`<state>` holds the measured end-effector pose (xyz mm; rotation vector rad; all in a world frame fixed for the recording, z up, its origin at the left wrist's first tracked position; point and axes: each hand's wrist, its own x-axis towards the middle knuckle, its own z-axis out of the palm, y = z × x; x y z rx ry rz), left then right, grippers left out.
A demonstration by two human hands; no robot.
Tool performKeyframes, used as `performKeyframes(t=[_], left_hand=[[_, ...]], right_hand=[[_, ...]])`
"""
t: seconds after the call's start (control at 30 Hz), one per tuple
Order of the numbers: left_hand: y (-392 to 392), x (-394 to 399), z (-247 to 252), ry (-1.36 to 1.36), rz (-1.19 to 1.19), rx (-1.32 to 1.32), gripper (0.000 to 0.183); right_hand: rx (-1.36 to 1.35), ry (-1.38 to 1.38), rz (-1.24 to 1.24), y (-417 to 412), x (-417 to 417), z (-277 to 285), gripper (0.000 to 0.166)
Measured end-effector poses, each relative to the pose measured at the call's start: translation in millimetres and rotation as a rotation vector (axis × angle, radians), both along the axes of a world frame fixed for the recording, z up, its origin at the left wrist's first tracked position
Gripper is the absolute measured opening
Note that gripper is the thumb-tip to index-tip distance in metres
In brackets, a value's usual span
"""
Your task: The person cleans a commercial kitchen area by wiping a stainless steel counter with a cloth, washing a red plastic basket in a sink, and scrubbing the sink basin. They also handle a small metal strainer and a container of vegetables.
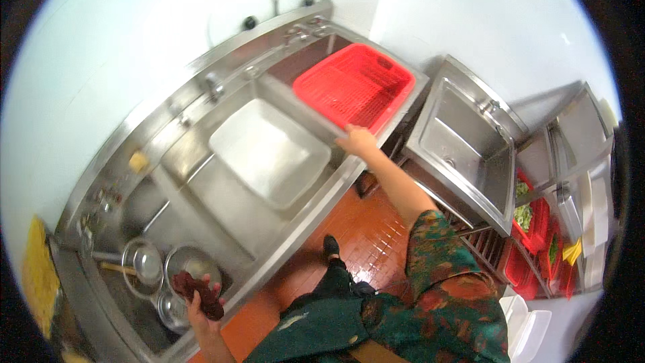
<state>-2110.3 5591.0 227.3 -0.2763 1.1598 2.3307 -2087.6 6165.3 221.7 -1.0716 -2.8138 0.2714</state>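
Note:
In my left hand (204,307) is a bunched dark red-brown cloth (194,290), held over the left end of a stainless steel sink unit (297,234). Beneath the cloth sits a round metal bowl (189,257), partly covered by it. My right hand (359,141) reaches across to a red plastic basket (352,91), its fingers gripping the near rim. That basket lies tilted over the right-hand basin (297,60). Between my hands, a whitish rectangular tub (269,154) rests in the middle basin.
More metal bowls (143,264) stand in the left basin. A yellow sponge (137,161) lies on the back ledge near the faucets (214,85). Two glass lids (250,15) lean against the wall. At right are another steel sink (458,146) and shelved red baskets holding greens (524,217).

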Motion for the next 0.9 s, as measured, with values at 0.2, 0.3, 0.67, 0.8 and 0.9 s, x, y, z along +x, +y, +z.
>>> performKeyframes(t=[0.2, 0.3, 0.67, 0.8, 0.9], left_hand=[[173, -18, 3, -0.140, -0.169, 0.161, 0.047], [240, -8, 24, -0.120, -0.201, 0.126, 0.047], [302, -25, 19, -0.104, -0.281, -0.048, 0.051], [306, -46, 15, -0.109, -0.402, 0.067, 0.046], [313, -44, 26, -0.140, -0.411, -0.009, 0.047]], right_hand=[[-0.253, -0.051, -0.069, 72, -58, -63, 0.067], [-0.231, 0.015, -0.012, 93, -54, -79, 0.044], [0.367, 0.328, -0.160, 207, -9, 158, 0.020], [0.330, 0.418, -0.411, 236, 95, 280, 0.050], [0.135, 0.795, -0.511, 240, 205, 319, 0.042]])
